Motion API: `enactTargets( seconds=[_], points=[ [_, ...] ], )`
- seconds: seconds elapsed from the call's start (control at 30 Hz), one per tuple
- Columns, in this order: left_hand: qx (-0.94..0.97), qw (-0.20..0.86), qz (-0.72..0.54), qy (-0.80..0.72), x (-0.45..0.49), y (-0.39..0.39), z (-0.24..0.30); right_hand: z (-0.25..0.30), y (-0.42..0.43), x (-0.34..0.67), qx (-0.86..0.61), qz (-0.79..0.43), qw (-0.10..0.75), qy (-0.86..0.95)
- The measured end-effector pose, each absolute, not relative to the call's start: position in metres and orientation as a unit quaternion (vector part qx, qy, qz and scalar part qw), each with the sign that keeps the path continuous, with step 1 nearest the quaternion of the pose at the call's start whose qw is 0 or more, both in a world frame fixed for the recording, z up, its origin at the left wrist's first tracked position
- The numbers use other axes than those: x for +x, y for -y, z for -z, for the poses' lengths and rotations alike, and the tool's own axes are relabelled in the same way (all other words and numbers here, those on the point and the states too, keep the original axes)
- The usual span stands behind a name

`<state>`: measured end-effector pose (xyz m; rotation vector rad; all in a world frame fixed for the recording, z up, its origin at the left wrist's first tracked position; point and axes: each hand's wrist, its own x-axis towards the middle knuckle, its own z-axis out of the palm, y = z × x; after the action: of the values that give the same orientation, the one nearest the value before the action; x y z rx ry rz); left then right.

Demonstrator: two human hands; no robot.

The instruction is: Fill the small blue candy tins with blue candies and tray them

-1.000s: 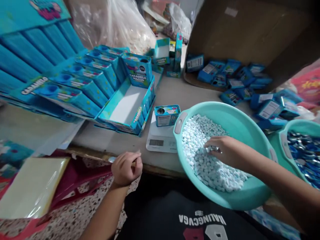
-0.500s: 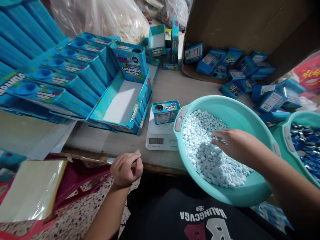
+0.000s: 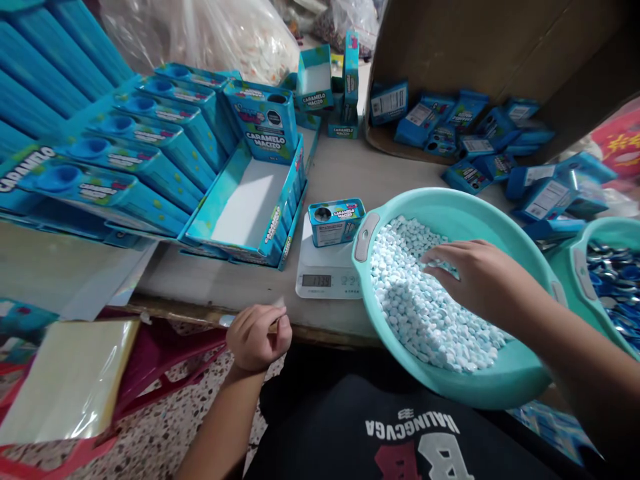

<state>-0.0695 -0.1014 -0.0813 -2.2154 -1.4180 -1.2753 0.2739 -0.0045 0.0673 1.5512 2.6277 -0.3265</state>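
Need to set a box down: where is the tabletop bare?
The widest bare patch of table lies behind the scale, between the open tray and the cardboard box. A narrower strip runs between that tray and the table's front edge, left of the scale. Behind the bowl, loose blue boxes crowd together.

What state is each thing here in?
Scale: on, digits showing.
Small box: standing on the scale.
Display tray: open-topped, white bottom showing, one box standing at its far end.
Near basin: partly filled with pale candies.
Left hand: closed around a thin tool.
Right hand: fingers curled at the candies; whether holding any, unclear.
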Motion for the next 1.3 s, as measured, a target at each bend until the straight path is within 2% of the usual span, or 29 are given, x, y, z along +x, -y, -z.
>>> enactTargets(
  seconds=[0.3,0.5,0.7,1.0,1.3],
  points=[
    [-0.756,0.109,0.437,0.476,-0.07,0.102,0.082,-0.071,0.003,0.262,0.529,0.131,0.069,-0.836],
    [-0.755,0.1,0.435,0.481,-0.07,0.103,0.082,-0.088,-0.01,0.26,0.512,0.089,-0.023,-0.854],
    [-0.762,0.109,0.432,0.471,-0.073,0.103,0.084,-0.117,-0.051,0.22,0.415,0.071,-0.114,-0.9],
    [-0.75,0.117,0.434,0.485,-0.071,0.104,0.08,-0.12,-0.092,0.139,0.269,0.153,-0.05,-0.95],
    [-0.745,0.111,0.433,0.495,-0.069,0.104,0.077,-0.116,-0.082,0.139,0.323,0.202,-0.085,-0.921]
  ],
)
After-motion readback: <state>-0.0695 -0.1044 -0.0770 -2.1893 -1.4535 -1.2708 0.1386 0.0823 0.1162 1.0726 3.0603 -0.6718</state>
